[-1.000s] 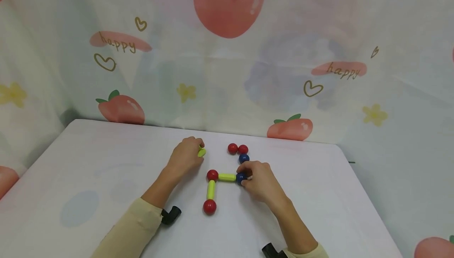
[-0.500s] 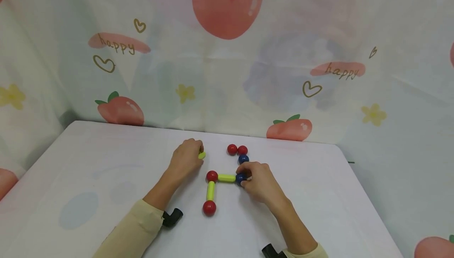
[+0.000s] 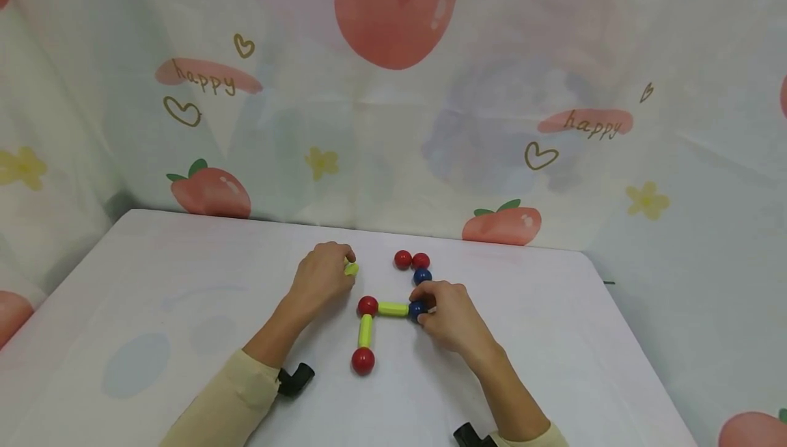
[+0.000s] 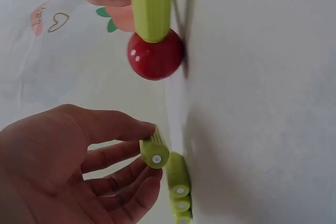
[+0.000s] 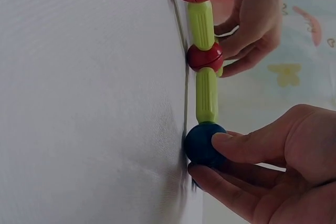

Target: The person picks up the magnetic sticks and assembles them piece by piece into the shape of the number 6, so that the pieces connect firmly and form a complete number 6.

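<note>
My left hand (image 3: 322,275) pinches a lime-green ridged magnetic rod (image 4: 155,153) between thumb and fingers. Right beside it, more green rods (image 4: 178,177) lie together on the table, mostly hidden by the hand in the head view. With thumb and fingertips, my right hand (image 3: 453,314) holds a blue ball (image 3: 417,310). That ball ends an L-shaped chain: a green rod (image 3: 393,309) runs left to a red corner ball (image 3: 367,305), and another green rod (image 3: 365,331) leads toward me to a red end ball (image 3: 363,361).
Behind the right hand, two red balls (image 3: 402,260) and a second blue ball (image 3: 422,276) sit close together. The white table (image 3: 541,365) meets a printed cloth backdrop (image 3: 381,160) at its far edge. Black wrist camera parts (image 3: 296,380) project beside both sleeves.
My left hand has shifted very slightly toward me, and the green rod showing at its fingertips has turned a little. The right hand and the chain stay where they were.
</note>
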Available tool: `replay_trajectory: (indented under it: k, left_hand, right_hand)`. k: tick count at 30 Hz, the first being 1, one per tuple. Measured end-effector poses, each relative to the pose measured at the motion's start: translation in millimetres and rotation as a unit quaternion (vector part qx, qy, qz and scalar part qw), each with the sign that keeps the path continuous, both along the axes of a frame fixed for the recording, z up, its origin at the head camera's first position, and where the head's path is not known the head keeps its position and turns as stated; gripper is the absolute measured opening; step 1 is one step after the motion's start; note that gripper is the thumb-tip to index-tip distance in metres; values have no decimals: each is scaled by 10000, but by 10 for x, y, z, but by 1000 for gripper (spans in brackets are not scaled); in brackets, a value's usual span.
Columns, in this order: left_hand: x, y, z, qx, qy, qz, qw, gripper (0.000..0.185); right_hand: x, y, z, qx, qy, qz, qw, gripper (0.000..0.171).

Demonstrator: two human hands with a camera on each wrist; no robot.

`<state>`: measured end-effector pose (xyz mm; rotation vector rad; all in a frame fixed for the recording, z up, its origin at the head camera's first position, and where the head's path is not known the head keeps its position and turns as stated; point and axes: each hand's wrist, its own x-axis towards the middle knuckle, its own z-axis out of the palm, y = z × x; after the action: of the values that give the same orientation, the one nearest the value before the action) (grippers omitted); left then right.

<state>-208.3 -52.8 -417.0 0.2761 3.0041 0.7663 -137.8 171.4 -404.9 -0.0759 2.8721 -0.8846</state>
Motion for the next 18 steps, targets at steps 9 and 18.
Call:
replay_trajectory:
  k: [9,18]
  left_hand:
    - [233,-74,184,843,-211,66,9962,21]
    - [638,-114,291,1465,-996,91,9841,23]
  right_hand:
    - [-9,10,-1,49,-14,-84,10000,26]
    - [-18,-13,-4,34,0,-25,10000,26]
